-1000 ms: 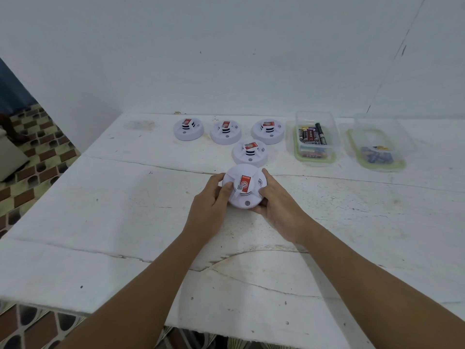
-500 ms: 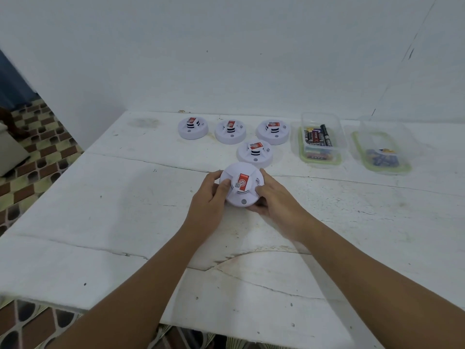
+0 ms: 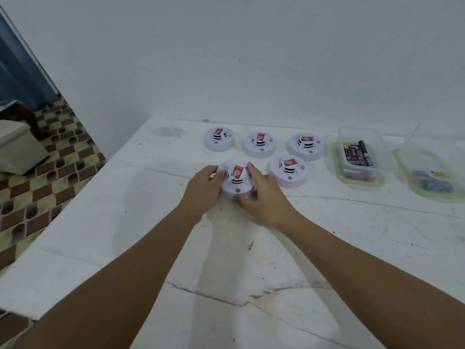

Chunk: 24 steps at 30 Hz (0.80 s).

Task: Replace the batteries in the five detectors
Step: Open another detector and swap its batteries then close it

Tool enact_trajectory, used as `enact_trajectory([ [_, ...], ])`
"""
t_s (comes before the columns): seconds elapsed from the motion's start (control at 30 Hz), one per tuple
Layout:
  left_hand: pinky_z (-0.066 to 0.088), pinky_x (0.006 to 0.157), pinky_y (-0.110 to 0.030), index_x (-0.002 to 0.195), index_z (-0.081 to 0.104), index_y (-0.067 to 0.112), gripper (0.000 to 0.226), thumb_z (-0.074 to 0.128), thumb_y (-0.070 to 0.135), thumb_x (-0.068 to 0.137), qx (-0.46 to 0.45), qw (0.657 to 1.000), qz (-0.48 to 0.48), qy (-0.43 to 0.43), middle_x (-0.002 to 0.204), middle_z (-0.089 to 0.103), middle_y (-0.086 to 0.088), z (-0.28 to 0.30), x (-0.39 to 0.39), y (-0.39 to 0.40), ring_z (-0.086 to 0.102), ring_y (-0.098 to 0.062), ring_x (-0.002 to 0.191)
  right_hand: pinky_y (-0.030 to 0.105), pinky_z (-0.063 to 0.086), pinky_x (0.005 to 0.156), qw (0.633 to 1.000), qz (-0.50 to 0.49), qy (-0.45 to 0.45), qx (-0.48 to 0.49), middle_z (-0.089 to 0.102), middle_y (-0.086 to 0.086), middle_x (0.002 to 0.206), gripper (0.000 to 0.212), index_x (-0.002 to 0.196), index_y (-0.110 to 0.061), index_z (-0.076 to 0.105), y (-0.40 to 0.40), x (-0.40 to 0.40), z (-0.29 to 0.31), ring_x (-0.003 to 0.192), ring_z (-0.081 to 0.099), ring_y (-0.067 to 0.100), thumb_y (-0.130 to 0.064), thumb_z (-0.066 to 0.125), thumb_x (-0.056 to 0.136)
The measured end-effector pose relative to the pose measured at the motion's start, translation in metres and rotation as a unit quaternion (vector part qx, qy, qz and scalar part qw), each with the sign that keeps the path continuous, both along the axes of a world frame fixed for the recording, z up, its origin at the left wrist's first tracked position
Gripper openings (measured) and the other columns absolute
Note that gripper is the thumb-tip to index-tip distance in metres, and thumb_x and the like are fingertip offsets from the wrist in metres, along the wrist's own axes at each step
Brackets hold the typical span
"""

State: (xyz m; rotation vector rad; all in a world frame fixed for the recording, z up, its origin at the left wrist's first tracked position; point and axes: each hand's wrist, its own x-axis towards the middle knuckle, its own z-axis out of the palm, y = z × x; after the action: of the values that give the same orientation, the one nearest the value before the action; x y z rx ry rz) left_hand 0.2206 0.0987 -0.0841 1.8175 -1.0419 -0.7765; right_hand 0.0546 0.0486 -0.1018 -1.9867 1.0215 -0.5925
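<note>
Detectors are seen on a white surface [image 3: 125,222]: four [image 3: 260,145] at upper centre of the frame, and a fifth detector [image 3: 235,180] just left of centre, gripped at its rim by both hands. Over the last second this one has been shifted further from the viewer and leftward, nearer the others, which suggests it is being set back. The left hand [image 3: 202,191] and right hand [image 3: 264,200] are curled around its sides. A battery box [image 3: 358,157] lies at upper right.
</note>
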Motion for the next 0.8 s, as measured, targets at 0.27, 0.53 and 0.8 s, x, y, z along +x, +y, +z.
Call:
enact_trajectory([
  [0.27,0.055,0.099,-0.046,0.115,0.069,0.017,0.022,0.058,0.032,0.103,0.074,0.995,-0.020,-0.058,0.113,0.073,-0.007,0.002,0.034,-0.047,0.071,-0.029,0.104,0.035,0.041,0.084,0.986,-0.067,0.141,-0.061,0.052,0.013,0.130,0.067,0.161,-0.032,0.029,-0.034,0.031,-0.003,0.116,0.047,0.022,-0.040,0.056,0.100],
  [0.53,0.044,0.071,-0.030,0.122,0.061,0.017,0.026,0.058,0.034,0.101,0.058,0.989,-0.007,-0.135,0.111,0.065,-0.005,0.004,0.049,-0.059,0.061,-0.019,0.092,0.027,0.039,0.078,0.977,-0.145,0.053,-0.147,0.027,0.001,0.117,0.068,0.155,-0.022,0.035,-0.017,0.040,0.000,0.101,0.038,0.013,-0.027,0.065,0.094],
  [0.8,0.040,0.108,-0.047,0.161,0.029,0.033,0.067,0.056,0.030,0.099,0.096,0.914,-0.114,-0.378,0.162,0.023,-0.016,0.022,0.071,-0.129,0.028,-0.041,0.142,0.034,0.044,0.083,0.980,-0.118,0.029,-0.157,0.052,0.009,0.121,0.040,0.142,-0.016,0.053,-0.038,0.060,0.025,0.109,0.054,0.024,-0.020,0.055,0.102],
])
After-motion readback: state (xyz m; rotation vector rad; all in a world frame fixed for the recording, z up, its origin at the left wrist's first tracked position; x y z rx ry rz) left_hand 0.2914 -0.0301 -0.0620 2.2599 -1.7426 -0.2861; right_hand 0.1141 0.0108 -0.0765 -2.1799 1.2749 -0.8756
